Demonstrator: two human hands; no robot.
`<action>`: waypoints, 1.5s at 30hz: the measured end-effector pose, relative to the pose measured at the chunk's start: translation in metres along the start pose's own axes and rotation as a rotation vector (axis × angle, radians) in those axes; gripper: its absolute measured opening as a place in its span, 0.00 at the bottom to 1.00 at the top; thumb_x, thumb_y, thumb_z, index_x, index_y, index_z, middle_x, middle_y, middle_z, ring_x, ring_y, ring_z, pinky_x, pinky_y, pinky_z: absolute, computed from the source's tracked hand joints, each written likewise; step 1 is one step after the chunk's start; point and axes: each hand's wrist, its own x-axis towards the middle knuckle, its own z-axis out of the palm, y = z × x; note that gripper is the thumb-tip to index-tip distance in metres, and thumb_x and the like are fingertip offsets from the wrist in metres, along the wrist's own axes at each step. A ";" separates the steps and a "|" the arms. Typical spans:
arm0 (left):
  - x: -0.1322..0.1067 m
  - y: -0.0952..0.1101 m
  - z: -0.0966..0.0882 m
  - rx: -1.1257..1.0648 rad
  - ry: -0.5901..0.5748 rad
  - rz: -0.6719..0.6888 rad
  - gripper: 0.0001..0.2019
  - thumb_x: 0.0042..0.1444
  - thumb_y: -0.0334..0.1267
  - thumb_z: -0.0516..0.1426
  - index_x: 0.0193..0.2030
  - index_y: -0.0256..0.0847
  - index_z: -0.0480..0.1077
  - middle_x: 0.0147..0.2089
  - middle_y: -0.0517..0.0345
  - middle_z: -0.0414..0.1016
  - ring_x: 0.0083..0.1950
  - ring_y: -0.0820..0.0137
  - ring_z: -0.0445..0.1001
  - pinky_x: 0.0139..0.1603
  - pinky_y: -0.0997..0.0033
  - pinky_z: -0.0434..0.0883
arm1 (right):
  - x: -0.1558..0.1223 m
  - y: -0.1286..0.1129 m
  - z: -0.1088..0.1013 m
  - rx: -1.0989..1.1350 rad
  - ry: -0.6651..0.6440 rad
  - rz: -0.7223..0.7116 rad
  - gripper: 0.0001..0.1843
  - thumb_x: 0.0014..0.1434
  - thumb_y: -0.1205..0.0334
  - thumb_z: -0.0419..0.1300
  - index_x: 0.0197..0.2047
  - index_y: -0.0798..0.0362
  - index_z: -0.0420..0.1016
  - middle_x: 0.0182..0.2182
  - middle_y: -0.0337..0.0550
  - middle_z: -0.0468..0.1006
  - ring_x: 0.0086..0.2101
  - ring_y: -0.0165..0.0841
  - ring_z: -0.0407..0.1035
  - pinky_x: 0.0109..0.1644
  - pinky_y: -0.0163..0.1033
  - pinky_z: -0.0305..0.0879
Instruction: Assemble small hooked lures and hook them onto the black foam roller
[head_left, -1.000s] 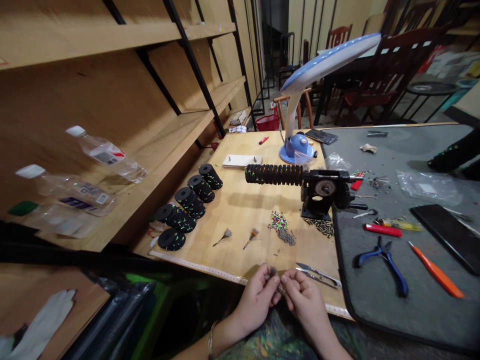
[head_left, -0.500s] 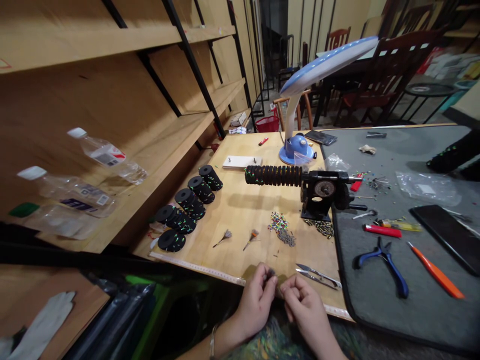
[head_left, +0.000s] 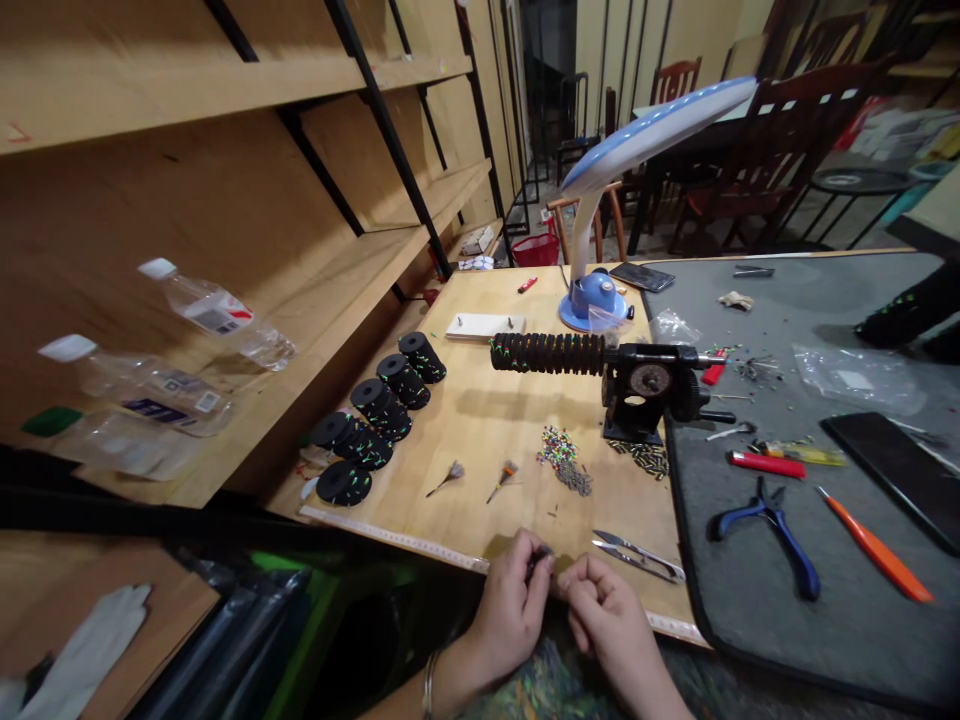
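At the table's near edge, my left hand (head_left: 516, 598) is closed in a pinch on a small dark piece (head_left: 538, 556) too small to name. Beside it, my right hand (head_left: 602, 600) is also closed, fingertips pressed together; whatever they hold is hidden. Thread snips (head_left: 637, 556) lie just beyond my right hand. Two small feathery bundles (head_left: 448, 478) rest ahead on the wood. Close to them are a pile of coloured beads (head_left: 556, 446), small grey pieces (head_left: 574, 478) and brass-coloured bits (head_left: 641, 458).
A black geared winder (head_left: 645, 385) carries a row of black discs (head_left: 547, 352). Black foam spools (head_left: 380, 408) line the left edge. A blue desk lamp (head_left: 592, 298) stands behind. Blue pliers (head_left: 766, 530), an orange tool (head_left: 874, 545) and a phone (head_left: 892, 480) lie on the grey mat (head_left: 757, 620).
My left fingers have shifted slightly, and the dark piece between them shows more. My right hand has barely moved. Objects on the table stay where they were.
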 end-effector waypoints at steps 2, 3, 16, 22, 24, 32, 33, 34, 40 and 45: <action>0.000 0.000 -0.001 0.026 0.000 0.014 0.05 0.62 0.32 0.48 0.34 0.42 0.61 0.29 0.59 0.68 0.30 0.70 0.69 0.31 0.73 0.63 | 0.001 0.000 -0.001 0.004 -0.009 0.006 0.22 0.50 0.40 0.60 0.25 0.50 0.60 0.07 0.24 0.57 0.11 0.21 0.44 0.17 0.29 0.41; 0.000 0.001 -0.001 0.040 -0.002 0.024 0.05 0.62 0.32 0.48 0.35 0.42 0.61 0.29 0.59 0.68 0.30 0.70 0.70 0.31 0.73 0.64 | 0.001 0.000 -0.001 0.006 -0.010 0.005 0.22 0.51 0.40 0.60 0.25 0.50 0.60 0.07 0.24 0.57 0.11 0.21 0.44 0.17 0.29 0.41; 0.001 0.002 -0.003 0.075 -0.016 0.044 0.05 0.61 0.30 0.48 0.36 0.42 0.62 0.30 0.58 0.69 0.31 0.68 0.71 0.32 0.72 0.64 | -0.001 -0.001 -0.002 -0.001 0.003 -0.016 0.22 0.52 0.41 0.59 0.25 0.50 0.62 0.07 0.25 0.59 0.11 0.22 0.46 0.17 0.29 0.42; 0.001 0.003 -0.003 0.083 -0.018 0.062 0.05 0.61 0.30 0.48 0.36 0.42 0.62 0.30 0.57 0.70 0.31 0.68 0.71 0.32 0.72 0.65 | 0.000 -0.001 -0.002 0.015 -0.021 -0.014 0.21 0.53 0.41 0.59 0.26 0.50 0.61 0.07 0.24 0.58 0.11 0.21 0.46 0.17 0.29 0.41; 0.001 0.003 -0.003 0.097 -0.018 0.071 0.05 0.61 0.30 0.48 0.36 0.41 0.62 0.30 0.57 0.70 0.31 0.68 0.72 0.32 0.72 0.65 | 0.000 -0.001 -0.001 0.009 -0.017 -0.011 0.21 0.53 0.42 0.59 0.26 0.50 0.60 0.07 0.24 0.59 0.11 0.21 0.46 0.17 0.29 0.41; 0.001 0.003 -0.004 0.121 -0.015 0.142 0.06 0.60 0.29 0.48 0.36 0.42 0.63 0.30 0.57 0.69 0.31 0.68 0.71 0.31 0.72 0.65 | 0.003 -0.004 -0.002 0.009 0.006 -0.019 0.22 0.52 0.40 0.59 0.26 0.50 0.61 0.07 0.26 0.60 0.11 0.22 0.47 0.17 0.29 0.42; 0.001 0.003 -0.004 0.121 -0.020 0.152 0.06 0.60 0.29 0.48 0.37 0.42 0.63 0.30 0.57 0.69 0.31 0.68 0.71 0.31 0.72 0.65 | 0.003 -0.005 -0.002 0.010 0.010 -0.023 0.23 0.52 0.39 0.59 0.26 0.50 0.61 0.07 0.26 0.60 0.11 0.22 0.47 0.17 0.29 0.42; 0.001 0.004 -0.005 0.117 -0.026 0.162 0.06 0.60 0.28 0.48 0.37 0.42 0.63 0.30 0.57 0.70 0.31 0.68 0.71 0.31 0.72 0.65 | 0.003 -0.006 -0.002 0.012 0.014 -0.028 0.24 0.51 0.38 0.59 0.26 0.50 0.61 0.07 0.26 0.60 0.11 0.22 0.47 0.17 0.29 0.43; 0.001 0.003 -0.005 0.089 -0.075 0.153 0.06 0.60 0.29 0.48 0.38 0.41 0.64 0.31 0.55 0.70 0.32 0.67 0.71 0.33 0.71 0.66 | 0.002 -0.012 0.000 0.036 0.027 -0.058 0.29 0.46 0.31 0.59 0.29 0.50 0.62 0.08 0.25 0.60 0.11 0.22 0.46 0.17 0.28 0.42; -0.001 0.001 -0.004 0.070 -0.125 0.129 0.06 0.61 0.30 0.47 0.38 0.41 0.64 0.32 0.55 0.70 0.33 0.67 0.71 0.34 0.71 0.66 | 0.003 -0.013 0.000 0.055 0.017 -0.074 0.31 0.45 0.30 0.60 0.32 0.51 0.63 0.08 0.25 0.60 0.11 0.23 0.47 0.16 0.28 0.42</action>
